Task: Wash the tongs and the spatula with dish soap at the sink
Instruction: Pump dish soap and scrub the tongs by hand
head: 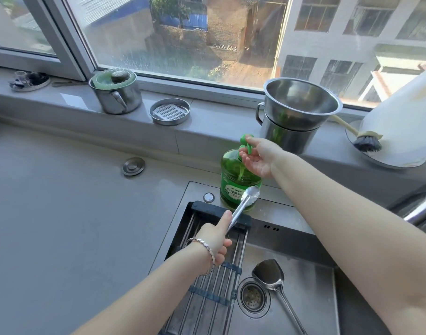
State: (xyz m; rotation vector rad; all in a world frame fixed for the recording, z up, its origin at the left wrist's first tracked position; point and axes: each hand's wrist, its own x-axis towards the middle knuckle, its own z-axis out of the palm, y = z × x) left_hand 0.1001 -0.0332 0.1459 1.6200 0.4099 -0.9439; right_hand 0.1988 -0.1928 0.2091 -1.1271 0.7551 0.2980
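Soap goes onto the tongs, held out under the spout

The left hand [215,240] wraps the handle end of the metal tongs [243,205], index finger laid along one arm, so the tips reach up and away from the grip to just below the spout of the green dish soap bottle [231,184], probably to catch the soap directly; above and beyond those tips the right hand [258,158] curls its fingers round the pump head [246,139], one finger on top, and a thin pale stream seems to run down toward the tongs; the steel spatula [270,274] lies below and right of the left-hand grip, on the sink [291,233] floor just beside the drain [253,297], apparently awaiting its turn
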